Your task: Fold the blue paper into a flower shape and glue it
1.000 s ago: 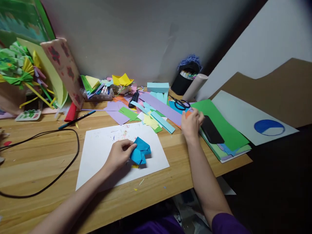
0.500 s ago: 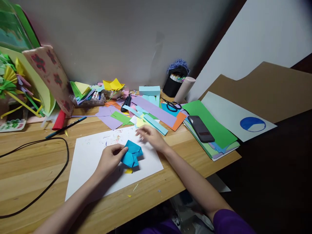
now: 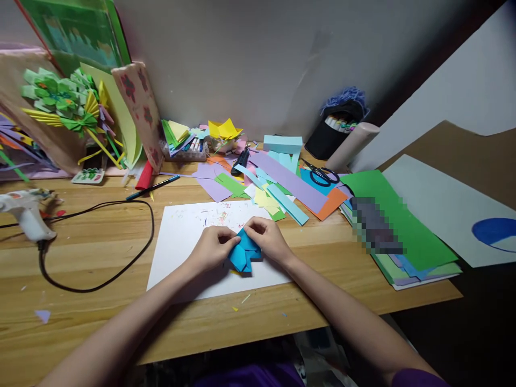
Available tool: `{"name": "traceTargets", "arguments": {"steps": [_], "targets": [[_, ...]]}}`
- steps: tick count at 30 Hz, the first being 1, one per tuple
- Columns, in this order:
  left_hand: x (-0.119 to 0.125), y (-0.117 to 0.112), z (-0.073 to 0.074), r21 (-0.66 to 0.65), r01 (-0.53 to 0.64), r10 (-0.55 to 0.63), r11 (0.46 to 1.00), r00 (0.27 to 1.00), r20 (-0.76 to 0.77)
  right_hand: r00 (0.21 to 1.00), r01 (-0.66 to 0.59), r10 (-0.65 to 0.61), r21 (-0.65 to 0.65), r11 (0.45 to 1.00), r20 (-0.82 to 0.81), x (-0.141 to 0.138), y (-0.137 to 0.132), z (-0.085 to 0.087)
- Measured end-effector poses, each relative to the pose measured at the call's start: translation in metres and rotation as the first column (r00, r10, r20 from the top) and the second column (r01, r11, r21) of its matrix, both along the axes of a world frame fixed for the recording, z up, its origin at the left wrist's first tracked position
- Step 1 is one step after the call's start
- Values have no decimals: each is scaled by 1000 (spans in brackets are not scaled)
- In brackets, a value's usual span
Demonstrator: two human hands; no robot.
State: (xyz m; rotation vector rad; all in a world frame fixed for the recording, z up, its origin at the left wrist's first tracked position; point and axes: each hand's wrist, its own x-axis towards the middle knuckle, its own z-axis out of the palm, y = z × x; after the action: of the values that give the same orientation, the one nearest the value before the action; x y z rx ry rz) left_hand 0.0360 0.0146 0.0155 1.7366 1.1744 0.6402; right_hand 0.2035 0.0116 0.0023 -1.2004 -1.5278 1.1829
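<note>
A folded piece of blue paper [image 3: 245, 253] is held between my two hands, just over a white sheet [image 3: 181, 244] with small coloured marks. My left hand [image 3: 213, 247] pinches its left edge with thumb and finger. On the upper right edge, my right hand [image 3: 268, 239] closes thumb and finger around the paper. Creased flaps show on the side of the blue paper facing me. A bit of yellow paper peeks out beneath it, mostly covered.
Behind the sheet lie paper strips and scraps [image 3: 282, 172], with black scissors [image 3: 323, 174] to their right. A paper stack [image 3: 419, 231] sits at the right edge. At left are a hot glue gun [image 3: 34, 217], its looped cord and a blue pen [image 3: 153, 188].
My right hand has come from beyond the blue paper to grip its upper edge. My left hand keeps hold. The view has turned left, bringing the glue gun into sight.
</note>
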Motion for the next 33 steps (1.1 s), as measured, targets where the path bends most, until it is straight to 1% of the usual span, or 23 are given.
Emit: {"name": "traceTargets", "arguments": {"steps": [2, 4, 8, 10, 13, 15, 18, 22, 24, 26, 28, 30, 33], "targets": [[-1, 1, -1, -10, 8, -8, 1000, 1000, -4, 1000, -11, 11, 19, 1000, 22, 0, 0, -2], [-2, 2, -1, -21, 1, -1, 1000, 1000, -15, 997, -51, 50, 12, 999, 53, 1, 0, -2], [-4, 4, 0, -24, -67, 66, 998, 998, -16, 985, -126, 128, -28, 992, 116, 4, 1, 0], [-4, 4, 0, -11, -76, 75, 997, 997, -10, 982, -107, 103, 17, 994, 159, 5, 1, 0], [-3, 3, -1, 13, -57, 57, 998, 998, -4, 971, -52, 22, 121, 991, 237, 5, -1, 1], [-2, 3, -3, 17, -60, 60, 998, 998, 25, 963, -42, -4, 165, 985, 269, 3, -3, 2], [-1, 2, -7, 29, -100, 97, 995, 993, 68, 967, -53, 11, 158, 986, 255, 0, -4, 3], [-1, 2, -10, 124, -187, 179, 975, 981, 76, 991, -78, 73, 38, 996, 113, -1, -3, 2], [-2, 3, -11, 145, -207, 197, 967, 977, 81, 995, -80, 79, 8, 997, 65, -1, -2, 1], [-2, 3, -10, 127, -189, 178, 974, 980, 90, 996, -56, 54, 26, 998, 75, -2, -4, 2], [-1, 3, -8, 95, -154, 144, 983, 984, 106, 992, -52, 44, 66, 996, 120, -2, -6, 2], [-1, 2, -5, 80, -134, 124, 988, 985, 117, 984, -77, 60, 98, 992, 170, -3, -8, 2], [0, 0, -1, 103, -143, 134, 984, 986, 95, 975, -111, 87, 110, 988, 205, -6, -10, 1]]}}
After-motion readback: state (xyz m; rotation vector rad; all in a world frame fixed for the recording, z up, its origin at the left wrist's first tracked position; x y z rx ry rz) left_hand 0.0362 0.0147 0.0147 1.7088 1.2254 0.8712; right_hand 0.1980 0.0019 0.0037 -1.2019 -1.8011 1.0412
